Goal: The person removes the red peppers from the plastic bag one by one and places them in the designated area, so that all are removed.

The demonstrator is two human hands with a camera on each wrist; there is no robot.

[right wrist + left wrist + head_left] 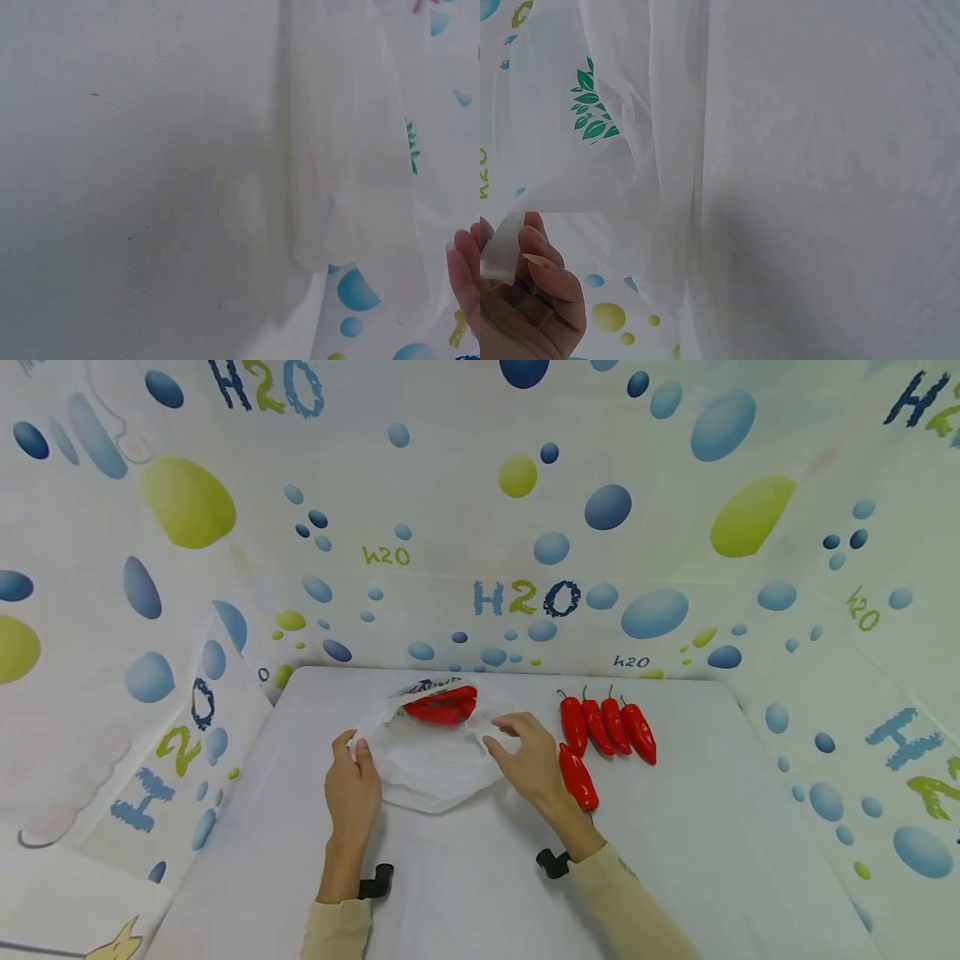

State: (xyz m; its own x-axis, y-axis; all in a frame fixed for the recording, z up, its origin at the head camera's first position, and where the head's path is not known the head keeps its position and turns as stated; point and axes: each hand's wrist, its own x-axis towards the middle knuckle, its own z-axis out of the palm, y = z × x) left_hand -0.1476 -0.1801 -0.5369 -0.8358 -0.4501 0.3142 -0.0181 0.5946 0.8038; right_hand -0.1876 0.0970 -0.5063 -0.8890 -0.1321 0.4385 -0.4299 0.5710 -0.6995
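Observation:
A thin white plastic bag (431, 768) lies on the table with its mouth spread wide, and red chili peppers (442, 705) show inside. My left hand (352, 789) pinches the bag's left edge between thumb and fingers; the left wrist view shows a strip of the film in those fingers (551, 277). At the bag's right edge is my right hand (528, 758), thumb and fingers apart, fingertips close to the film. In the right wrist view only the fingers (466, 270) of that hand show, held fairly straight beside the bag (352, 150).
Right of the bag, several red chili peppers (606, 727) lie in a row, stems away from me. One more pepper (577, 777) lies nearer, close to my right wrist. Walls printed with blue and green spots (551, 548) stand behind and beside the white table (465, 877).

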